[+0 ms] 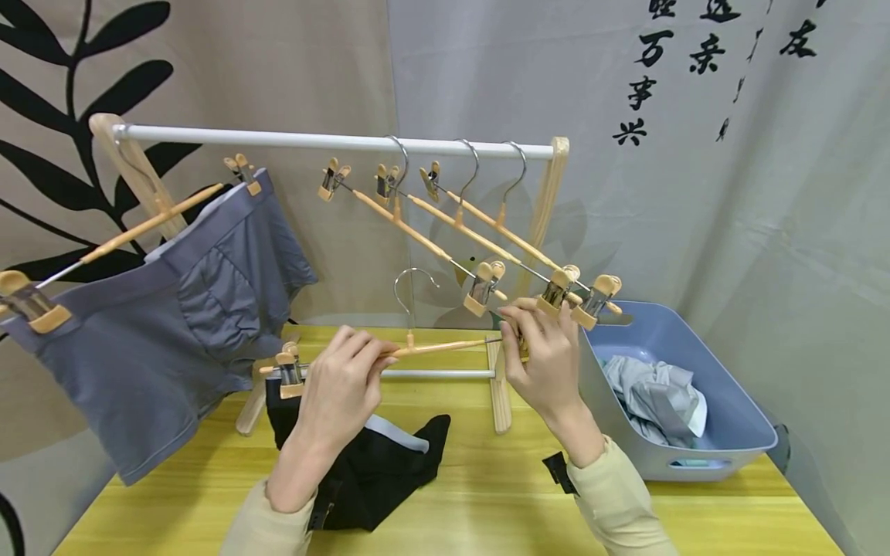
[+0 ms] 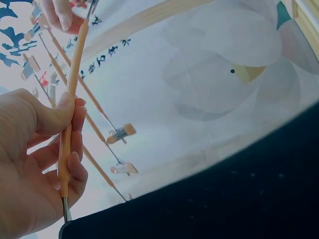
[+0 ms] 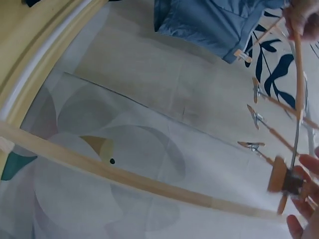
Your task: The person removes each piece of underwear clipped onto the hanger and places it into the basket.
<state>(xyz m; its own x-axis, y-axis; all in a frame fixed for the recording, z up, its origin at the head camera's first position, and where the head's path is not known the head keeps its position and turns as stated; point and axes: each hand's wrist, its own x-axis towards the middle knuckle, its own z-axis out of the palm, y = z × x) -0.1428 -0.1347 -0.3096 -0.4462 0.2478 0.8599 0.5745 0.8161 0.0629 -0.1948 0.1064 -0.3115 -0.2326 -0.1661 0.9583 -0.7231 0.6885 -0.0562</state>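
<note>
My left hand (image 1: 345,382) grips the wooden bar of a clip hanger (image 1: 445,347), thumb on one side and fingers curled round the other in the left wrist view. The hanger's metal hook stands up above the bar. From its left-end clip (image 1: 290,371) hangs a black garment (image 1: 368,479) with a pale strip at its edge, partly hidden behind my left forearm. My right hand (image 1: 545,359) is at the hanger's right end, its fingers pinching the other clip (image 3: 285,180); in the head view that clip is mostly hidden by the hand.
A white-railed rack (image 1: 334,141) holds several clip hangers on the right. Blue-grey shorts (image 1: 160,309) hang from a hanger on the left. A blue basket (image 1: 702,363) with crumpled grey cloth (image 1: 660,398) stands right on the yellow wooden table (image 1: 501,494).
</note>
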